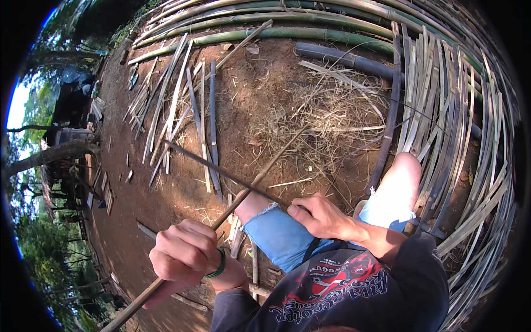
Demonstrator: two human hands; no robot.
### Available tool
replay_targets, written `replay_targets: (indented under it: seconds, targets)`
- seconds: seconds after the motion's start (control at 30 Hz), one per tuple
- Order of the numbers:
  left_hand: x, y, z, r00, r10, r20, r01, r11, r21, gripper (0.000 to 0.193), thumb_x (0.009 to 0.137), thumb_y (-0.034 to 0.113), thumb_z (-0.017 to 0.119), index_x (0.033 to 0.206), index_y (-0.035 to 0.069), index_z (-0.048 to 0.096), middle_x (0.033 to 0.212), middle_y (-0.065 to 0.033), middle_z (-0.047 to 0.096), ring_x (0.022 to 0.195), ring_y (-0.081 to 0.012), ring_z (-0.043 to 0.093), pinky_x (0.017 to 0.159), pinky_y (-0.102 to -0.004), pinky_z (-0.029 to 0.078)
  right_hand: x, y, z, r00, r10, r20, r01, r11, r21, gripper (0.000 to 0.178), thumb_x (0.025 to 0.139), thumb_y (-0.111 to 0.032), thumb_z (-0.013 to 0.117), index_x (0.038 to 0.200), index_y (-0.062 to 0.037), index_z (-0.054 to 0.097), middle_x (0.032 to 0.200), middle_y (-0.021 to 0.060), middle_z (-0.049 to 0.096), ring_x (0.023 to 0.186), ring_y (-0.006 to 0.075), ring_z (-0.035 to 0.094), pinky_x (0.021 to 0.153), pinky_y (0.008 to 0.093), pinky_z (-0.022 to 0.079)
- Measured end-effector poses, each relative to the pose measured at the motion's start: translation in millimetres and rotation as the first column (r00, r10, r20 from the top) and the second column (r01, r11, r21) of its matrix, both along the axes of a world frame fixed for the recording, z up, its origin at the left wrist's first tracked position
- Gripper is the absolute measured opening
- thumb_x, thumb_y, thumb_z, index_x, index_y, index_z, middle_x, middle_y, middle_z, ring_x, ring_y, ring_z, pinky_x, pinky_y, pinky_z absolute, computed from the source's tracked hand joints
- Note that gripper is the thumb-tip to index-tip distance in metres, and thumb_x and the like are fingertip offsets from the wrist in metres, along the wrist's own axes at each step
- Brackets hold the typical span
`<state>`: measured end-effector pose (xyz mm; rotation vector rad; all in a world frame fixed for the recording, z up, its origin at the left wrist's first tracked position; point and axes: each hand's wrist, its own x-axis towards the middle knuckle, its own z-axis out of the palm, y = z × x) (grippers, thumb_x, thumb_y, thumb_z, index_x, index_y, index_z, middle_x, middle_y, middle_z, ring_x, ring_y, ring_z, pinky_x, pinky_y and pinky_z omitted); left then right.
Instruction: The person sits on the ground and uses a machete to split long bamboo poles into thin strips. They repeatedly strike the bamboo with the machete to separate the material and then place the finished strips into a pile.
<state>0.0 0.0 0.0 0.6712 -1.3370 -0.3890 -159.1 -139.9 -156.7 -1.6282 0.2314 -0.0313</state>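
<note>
My left hand (185,249), with a dark green band at its wrist, is closed round a long narrow bamboo strip (276,157). The strip slants from the lower left corner up to the middle of the head view. In my right hand (322,217), held just above my thigh, is the handle of a long, dark-bladed knife (207,163). Its blade points to the upper left and crosses the strip a little beyond my left hand. Whether the edge is biting into the strip, I cannot tell.
Thin shavings (332,124) lie heaped on the dirt ground ahead. Split bamboo strips (177,94) are scattered at the left, and a dense stack of strips (448,110) fills the right. Green bamboo poles (326,35) lie along the far side. My knees are bent near the shavings.
</note>
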Motion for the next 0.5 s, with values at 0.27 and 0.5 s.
replay_targets:
  seconds: [0.27,0.5]
  targets:
    - [-4,-1,-4,1.000,-0.016,-0.009,0.016,1.000,-0.011,0.073,0.096,0.070,0.032,0.056,0.008,0.031,0.043,-0.0019,0.033,0.033,-0.0118,0.028,0.034,-0.0245,0.016,4,-5,-19,0.984,-0.170,-0.056,0.167,0.984,-0.058,0.044,0.099,-0.035,0.051,0.081,0.0040,0.061,0.058,0.0233,0.052,0.054,0.0381,0.055,0.054,0.0429,0.041]
    - [-5,1,-6,0.996,-0.088,-0.014,0.088,0.996,0.006,0.074,0.098,0.067,0.031,0.055,0.007,0.033,0.044,-0.0021,0.031,0.035,-0.0113,0.024,0.036,-0.0260,0.012,9,-29,-78,0.942,-0.268,-0.200,0.237,0.957,-0.167,0.054,0.100,-0.040,0.050,0.072,0.0050,0.059,0.054,0.0212,0.048,0.050,0.0300,0.046,0.055,0.0434,0.041]
